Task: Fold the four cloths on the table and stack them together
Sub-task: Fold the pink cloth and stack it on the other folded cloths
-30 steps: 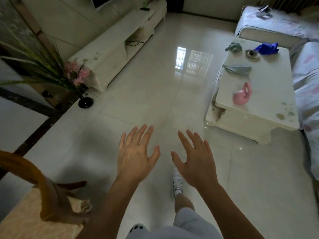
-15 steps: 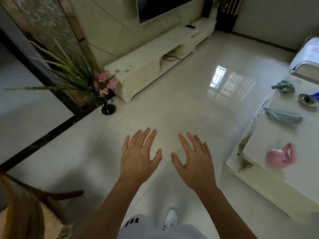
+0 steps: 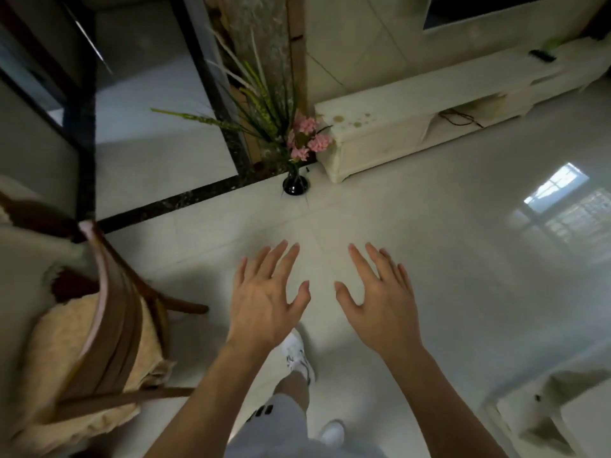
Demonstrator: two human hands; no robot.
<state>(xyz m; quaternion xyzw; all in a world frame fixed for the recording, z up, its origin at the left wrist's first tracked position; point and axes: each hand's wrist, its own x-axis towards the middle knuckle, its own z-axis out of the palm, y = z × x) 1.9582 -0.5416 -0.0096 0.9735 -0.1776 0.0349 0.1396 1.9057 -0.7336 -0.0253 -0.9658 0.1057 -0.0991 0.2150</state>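
left hand (image 3: 264, 304) and right hand (image 3: 380, 307) splayed wide, grip holding nothing, table corner (image 3: 562, 408) cut off

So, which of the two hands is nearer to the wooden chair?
The left hand: it hovers open on the side of the chair, while the right hand is toward the window reflection.

Dim, greyish daylight; a bright window reflection glares off the glossy pale tiled floor (image 3: 463, 259). The brown wooden chair with cream cushion (image 3: 99, 342) smears with motion blur, and edges bow outward.
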